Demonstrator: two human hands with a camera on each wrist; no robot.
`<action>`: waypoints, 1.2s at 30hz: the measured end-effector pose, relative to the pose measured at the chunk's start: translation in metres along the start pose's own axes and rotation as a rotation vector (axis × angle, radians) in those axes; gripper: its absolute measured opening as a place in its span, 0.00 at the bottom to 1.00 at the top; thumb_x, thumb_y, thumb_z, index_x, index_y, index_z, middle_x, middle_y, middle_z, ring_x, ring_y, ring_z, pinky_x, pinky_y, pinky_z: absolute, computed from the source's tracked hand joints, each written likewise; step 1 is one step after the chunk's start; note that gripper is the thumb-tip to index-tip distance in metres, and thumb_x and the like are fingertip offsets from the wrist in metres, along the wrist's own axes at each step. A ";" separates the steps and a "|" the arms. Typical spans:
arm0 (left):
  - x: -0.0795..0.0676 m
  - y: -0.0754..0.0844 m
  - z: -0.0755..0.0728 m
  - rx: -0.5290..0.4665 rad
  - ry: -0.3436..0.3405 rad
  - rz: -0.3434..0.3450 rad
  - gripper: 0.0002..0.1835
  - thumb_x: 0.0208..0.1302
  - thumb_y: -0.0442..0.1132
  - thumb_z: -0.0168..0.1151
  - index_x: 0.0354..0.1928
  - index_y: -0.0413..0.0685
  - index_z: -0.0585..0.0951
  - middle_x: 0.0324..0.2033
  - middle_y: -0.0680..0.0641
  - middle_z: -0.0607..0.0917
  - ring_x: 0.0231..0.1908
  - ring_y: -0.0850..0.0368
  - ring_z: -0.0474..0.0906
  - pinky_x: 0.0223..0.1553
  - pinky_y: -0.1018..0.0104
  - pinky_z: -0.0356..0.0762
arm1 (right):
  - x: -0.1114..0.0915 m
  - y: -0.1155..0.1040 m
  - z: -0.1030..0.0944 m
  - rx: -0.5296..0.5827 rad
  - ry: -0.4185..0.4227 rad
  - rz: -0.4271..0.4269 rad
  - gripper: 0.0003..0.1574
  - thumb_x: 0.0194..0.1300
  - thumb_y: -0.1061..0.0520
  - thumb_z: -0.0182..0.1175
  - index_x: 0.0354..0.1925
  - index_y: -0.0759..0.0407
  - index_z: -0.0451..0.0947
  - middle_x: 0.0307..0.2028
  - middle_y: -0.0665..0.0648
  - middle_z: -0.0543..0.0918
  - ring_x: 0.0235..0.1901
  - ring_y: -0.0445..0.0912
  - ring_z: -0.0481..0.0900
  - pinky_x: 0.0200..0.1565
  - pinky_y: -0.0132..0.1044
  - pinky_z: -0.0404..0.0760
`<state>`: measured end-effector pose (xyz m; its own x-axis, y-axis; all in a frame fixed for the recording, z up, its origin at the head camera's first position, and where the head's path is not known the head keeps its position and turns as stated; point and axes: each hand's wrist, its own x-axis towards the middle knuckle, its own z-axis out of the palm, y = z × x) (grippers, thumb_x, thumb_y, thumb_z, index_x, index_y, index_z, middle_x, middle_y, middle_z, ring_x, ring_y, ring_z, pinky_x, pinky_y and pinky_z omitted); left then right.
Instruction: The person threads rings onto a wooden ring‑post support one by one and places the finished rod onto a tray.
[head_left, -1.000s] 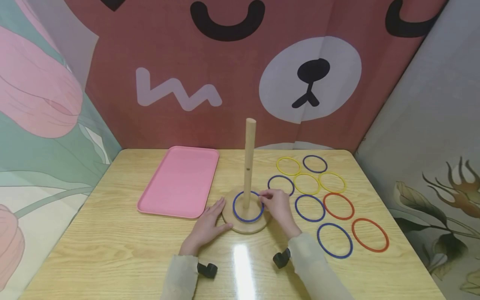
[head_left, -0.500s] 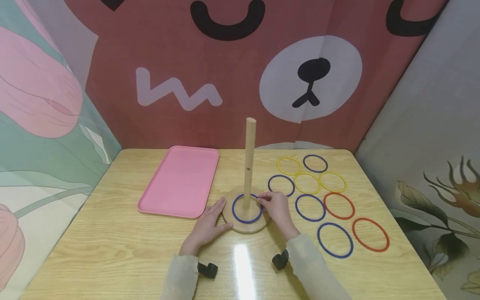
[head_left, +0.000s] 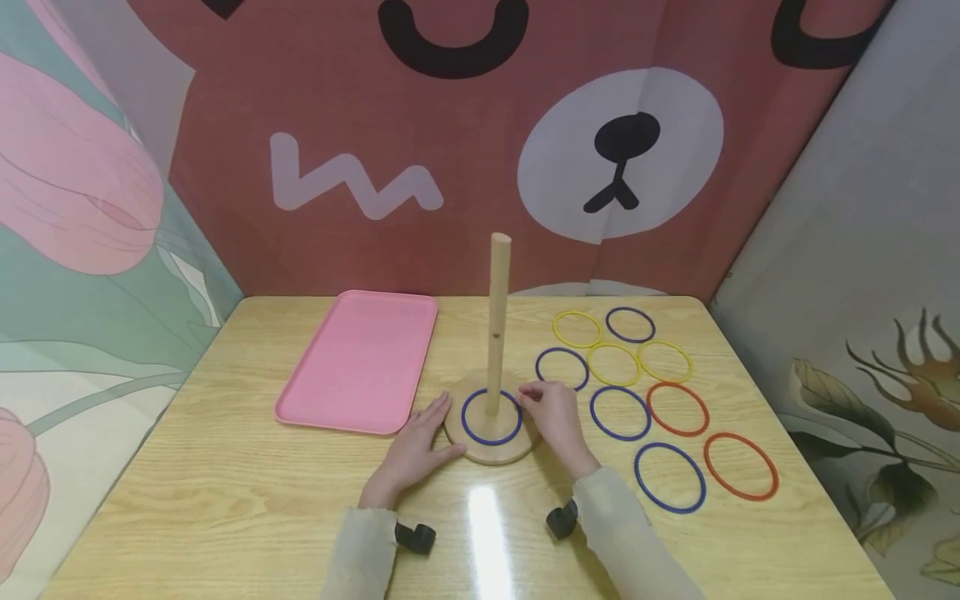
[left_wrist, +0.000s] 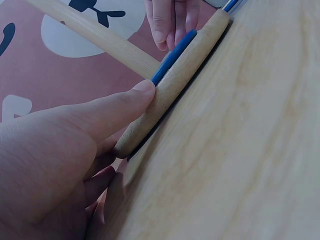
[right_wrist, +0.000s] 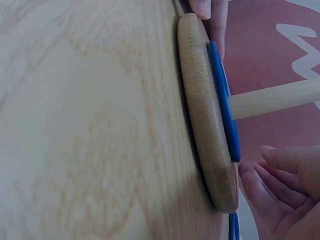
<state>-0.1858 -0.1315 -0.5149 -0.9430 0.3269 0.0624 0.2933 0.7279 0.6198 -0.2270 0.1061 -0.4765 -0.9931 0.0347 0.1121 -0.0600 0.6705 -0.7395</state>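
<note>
A wooden post (head_left: 498, 325) rises from a round wooden base (head_left: 487, 454) on the table. One blue ring (head_left: 467, 432) lies flat on the base, around the post. My left hand (head_left: 408, 457) rests against the base's left side with extended fingers; its thumb touches the edge near the ring in the left wrist view. My right hand (head_left: 557, 417) is at the base's right side, beside the ring. In the right wrist view, a gap shows between the right thumb (right_wrist: 280, 155) and forefinger, with nothing held there.
Several loose rings lie right of the base: a blue ring (head_left: 637, 414), a yellow ring (head_left: 556, 333), a red ring (head_left: 707, 465) and others. A pink tray (head_left: 360, 358) lies left at the back. Patterned cloth (head_left: 360, 258) hangs behind the table (head_left: 225, 500).
The blue ring has shifted slightly left and settled flat on the base. My right fingers have come off its edge. My left hand has stayed in place.
</note>
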 end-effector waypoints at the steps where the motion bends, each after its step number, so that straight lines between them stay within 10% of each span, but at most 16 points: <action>1: 0.000 0.000 0.000 0.000 0.001 0.001 0.47 0.60 0.58 0.63 0.74 0.46 0.56 0.75 0.46 0.56 0.75 0.48 0.52 0.76 0.48 0.46 | 0.000 0.000 -0.001 0.002 -0.003 0.005 0.11 0.59 0.59 0.67 0.40 0.63 0.86 0.35 0.60 0.89 0.31 0.48 0.86 0.32 0.33 0.85; 27: 0.003 -0.001 0.002 -0.017 0.006 0.002 0.47 0.60 0.59 0.63 0.75 0.46 0.55 0.75 0.45 0.55 0.75 0.47 0.52 0.76 0.48 0.45 | -0.005 0.008 -0.059 0.102 0.063 0.102 0.17 0.63 0.56 0.65 0.49 0.61 0.83 0.40 0.62 0.88 0.36 0.52 0.87 0.35 0.32 0.86; 36: 0.001 -0.002 0.002 -0.020 0.003 -0.003 0.47 0.60 0.59 0.63 0.75 0.45 0.55 0.75 0.45 0.55 0.75 0.47 0.52 0.76 0.47 0.45 | -0.014 0.026 -0.089 0.018 0.156 0.009 0.16 0.64 0.55 0.65 0.48 0.61 0.83 0.42 0.62 0.88 0.42 0.54 0.87 0.38 0.33 0.86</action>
<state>-0.1866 -0.1309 -0.5178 -0.9444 0.3228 0.0625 0.2870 0.7165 0.6358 -0.2059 0.1893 -0.4385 -0.9659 0.1562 0.2063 -0.0546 0.6564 -0.7525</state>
